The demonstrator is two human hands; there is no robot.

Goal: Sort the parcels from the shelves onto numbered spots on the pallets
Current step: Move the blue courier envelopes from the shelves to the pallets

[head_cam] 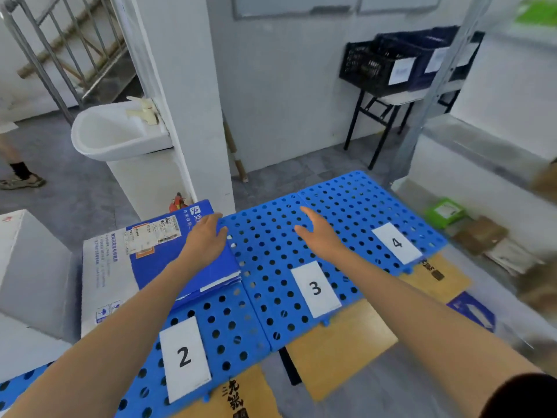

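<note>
Blue-and-white flat cardboard parcel [126, 267] is lying flat on the left part of the blue perforated plastic pallets [271, 267], just behind the white paper label 2 [184, 357]. Left hand [206, 239] is resting palm-down on the parcel's far right corner, fingertips bending over the edge; can't tell if it's gripping. Right hand [316, 233] is hovering wide, fingers spread, holding nothing, over bare pallet behind the white paper label 3 [315, 288]. White paper label 4 [396, 242] is sitting near the right edge. Brown cardboard sheets [340, 342] are sticking out under the near edge.

Blue pallets [331, 200] — nr. labels [315, 288] 2, 3, 4 + blue-white parcel [138, 260]
</note>
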